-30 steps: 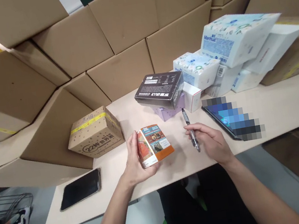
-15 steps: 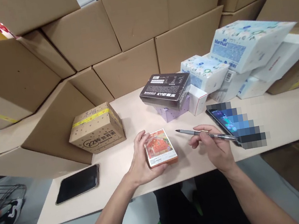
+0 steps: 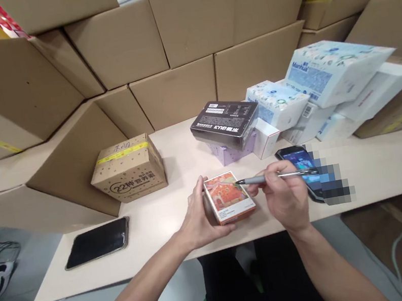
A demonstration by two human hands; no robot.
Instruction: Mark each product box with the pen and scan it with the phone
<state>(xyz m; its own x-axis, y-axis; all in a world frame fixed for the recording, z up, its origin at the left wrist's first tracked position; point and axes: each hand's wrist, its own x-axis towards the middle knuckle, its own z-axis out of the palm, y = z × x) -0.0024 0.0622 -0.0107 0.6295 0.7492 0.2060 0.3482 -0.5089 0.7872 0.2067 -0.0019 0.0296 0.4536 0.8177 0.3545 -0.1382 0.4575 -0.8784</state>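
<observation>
A small orange and white box (image 3: 227, 195) rests near the table's front edge, printed side up. My left hand (image 3: 201, 222) is closed on its left side, thumb along the front and fingers at the back left corner. In my right hand (image 3: 287, 195) is a grey and clear pen (image 3: 256, 180), held in a writing grip. Its dark tip points left, over the upper right part of the box; whether it touches the surface I cannot tell. Just behind my right hand lies a phone with a lit screen (image 3: 298, 160), partly blurred out.
A dark phone (image 3: 99, 243) lies at the left, before a taped brown carton (image 3: 127, 170). A black box (image 3: 225, 121) sits on a purple box (image 3: 230, 153). White tissue packs (image 3: 337, 68) are piled at the right. Large cardboard boxes (image 3: 198, 17) wall off the back.
The pen has come left with my right hand, from beside the box to over its top. In the view, my left hand and the box sit slightly further right.
</observation>
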